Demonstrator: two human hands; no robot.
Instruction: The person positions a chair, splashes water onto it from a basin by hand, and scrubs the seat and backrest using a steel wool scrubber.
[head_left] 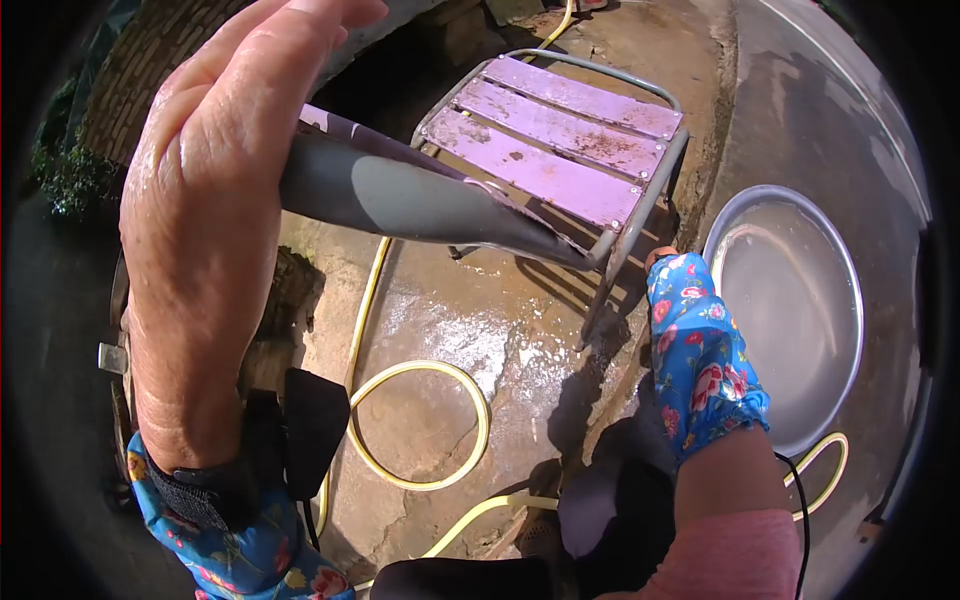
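Note:
A metal-framed chair (555, 150) with worn, stained purple slats stands on wet ground. My left hand (225, 130), wet and close to the camera, is against its grey backrest tube (400, 195), which runs behind the hand. The fingers bend over at the top edge of the view, partly cut off. Low beside the chair's near right side is my right hand (660, 256). Only a small part of it shows past a blue flowered sleeve (700, 350), so its fingers and anything in them are hidden.
A large metal basin (790, 310) holding cloudy water stands right of my right arm. A yellow hose (484, 430) lies coiled on the wet concrete (500, 320), with further lengths around it. A brick wall (130, 90) rises at the upper left.

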